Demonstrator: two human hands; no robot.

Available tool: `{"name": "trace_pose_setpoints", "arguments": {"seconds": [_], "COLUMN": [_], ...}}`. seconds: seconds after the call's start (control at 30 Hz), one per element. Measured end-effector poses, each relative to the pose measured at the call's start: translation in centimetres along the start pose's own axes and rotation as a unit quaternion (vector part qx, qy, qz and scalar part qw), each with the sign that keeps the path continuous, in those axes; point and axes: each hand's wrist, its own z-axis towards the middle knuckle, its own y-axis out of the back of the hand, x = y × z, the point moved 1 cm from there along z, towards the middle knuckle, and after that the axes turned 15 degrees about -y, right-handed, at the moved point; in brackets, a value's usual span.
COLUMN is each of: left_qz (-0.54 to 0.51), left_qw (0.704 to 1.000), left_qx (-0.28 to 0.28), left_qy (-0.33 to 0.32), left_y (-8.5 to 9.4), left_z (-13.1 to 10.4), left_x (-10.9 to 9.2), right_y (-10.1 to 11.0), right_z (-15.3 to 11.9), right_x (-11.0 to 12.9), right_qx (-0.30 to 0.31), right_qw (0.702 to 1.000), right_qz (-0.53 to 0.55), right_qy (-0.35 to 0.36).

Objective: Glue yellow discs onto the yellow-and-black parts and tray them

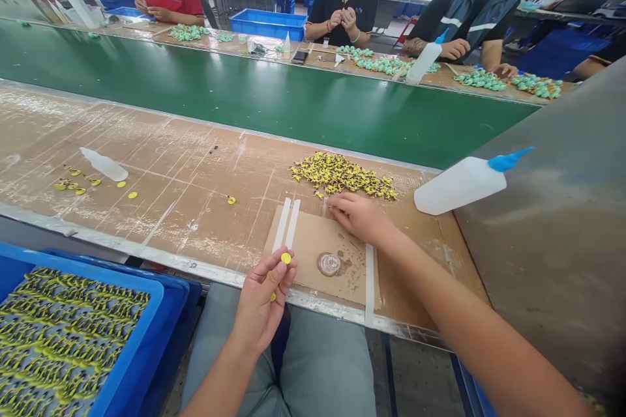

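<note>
My left hand [267, 293] pinches a small round yellow disc [286, 258] between thumb and fingertips, above the front edge of the bench. A second yellow piece [272, 297] shows lower down, against the curled fingers. At the near edge of a pile of small yellow-and-black parts [342, 172], my right hand [357, 214] has its fingers drawn together; whatever is between them is hidden. Below that hand lies a cardboard sheet [313, 273] with white tape strips. A small clear round dish [328, 264] sits on it, beside wet-looking spots.
A white bottle with a blue nozzle [460, 186] leans by the metal panel at right. Several yellow discs [73, 184] and a white bottle [104, 164] lie at left. Rows of parts fill a blue bin [156, 313]. Beyond the green belt [244, 91], several people work.
</note>
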Motion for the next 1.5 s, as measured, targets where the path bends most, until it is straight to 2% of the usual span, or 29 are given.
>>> {"name": "trace_pose_setpoints", "arguments": {"seconds": [0.17, 0.5, 0.7, 0.83, 1.0, 1.2, 1.3, 1.4, 1.5], "left_qz": [-0.002, 0.007, 0.008, -0.001, -0.009, 0.003, 0.017, 0.030, 0.044], "left_qw": [1.000, 1.000, 0.999, 0.999, 0.998, 0.998, 0.997, 0.996, 0.994], "left_qx": [0.012, 0.024, 0.042, 0.048, 0.054, 0.067, 0.069, 0.078, 0.094], "left_qy": [0.003, -0.004, 0.000, 0.005, -0.003, -0.006, -0.011, -0.024, -0.038], "left_y": [-0.1, -0.1, -0.4, -1.1, -1.7, -1.3, -1.1, -1.1, -0.9], "left_z": [0.0, -0.1, 0.2, 0.9, 1.5, 1.6, 1.6, 1.4, 1.3], "left_x": [0.1, -0.1, 0.3, 0.5, 0.9, 1.0, 1.2, 1.5, 2.0], "right_y": [0.2, 1.7, 3.6, 4.3, 2.6, 0.4, 0.8, 1.4, 1.0], "right_z": [-0.5, 1.0, -1.4, -2.9, -3.3, -4.2, -5.6, -7.8, -9.7], "right_x": [-0.1, 0.1, -0.1, -0.6, -1.3, -2.1, -1.0, 1.3, 3.7], "right_qx": [0.018, 0.065, 0.006, -0.004, -0.029, -0.107, -0.179, -0.250, -0.239], "right_qw": [0.996, 0.996, 1.000, 0.995, 0.999, 0.991, 0.971, 0.923, 0.921], "right_qz": [-0.074, -0.036, 0.009, 0.067, 0.003, 0.080, 0.141, 0.250, 0.289], "right_qy": [0.052, 0.044, -0.010, -0.069, -0.014, -0.028, -0.079, -0.154, -0.106]}}
